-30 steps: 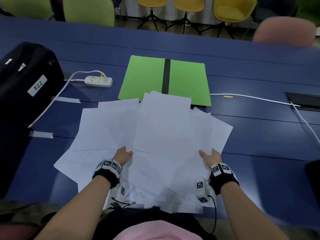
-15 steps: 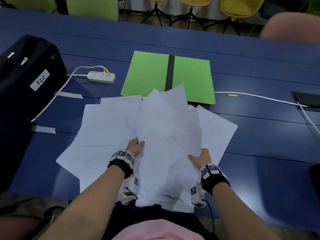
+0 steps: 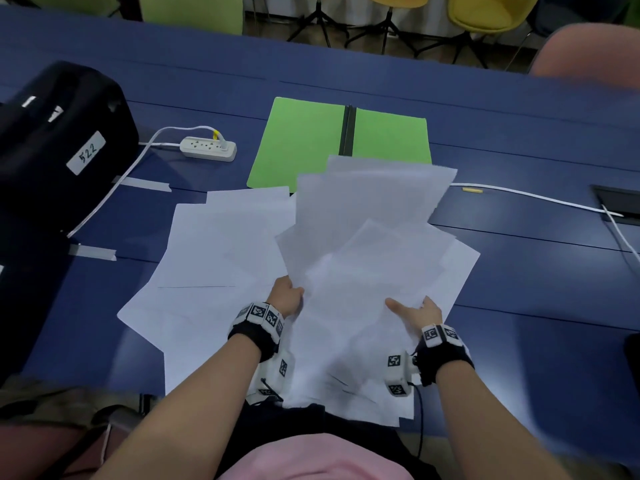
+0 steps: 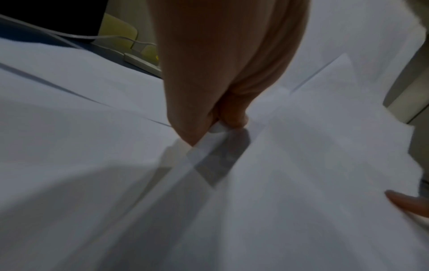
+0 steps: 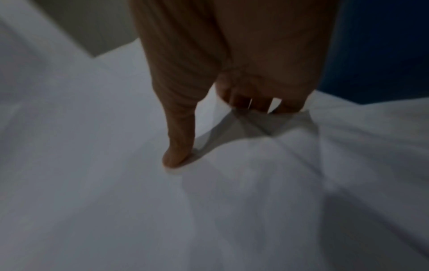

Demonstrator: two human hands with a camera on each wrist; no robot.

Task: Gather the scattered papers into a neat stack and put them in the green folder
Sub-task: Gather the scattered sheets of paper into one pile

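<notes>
Several white papers (image 3: 367, 244) are bunched between my two hands above the blue table (image 3: 519, 271), fanned out and uneven. My left hand (image 3: 287, 297) pinches the bunch's left edge, thumb on top; the left wrist view shows the pinch on the papers (image 4: 301, 165) by my left hand (image 4: 209, 126). My right hand (image 3: 415, 311) holds the right edge with its thumb on top and fingers under; the same grip by my right hand (image 5: 209, 128) on the papers (image 5: 116, 183) shows in the right wrist view. More loose sheets (image 3: 221, 258) lie flat on the left. The green folder (image 3: 301, 140) lies open behind.
A black bag (image 3: 52, 140) with a "522" label stands at the left. A white power strip (image 3: 207, 148) and its cable lie beside the folder. Another white cable (image 3: 536, 199) runs to a table hatch (image 3: 620, 202) at the right. Chairs stand beyond the far edge.
Both hands have drawn closer together, pulling the middle sheets into a bunch that has lifted and now covers the folder's near edge. The sheets on the left stay flat.
</notes>
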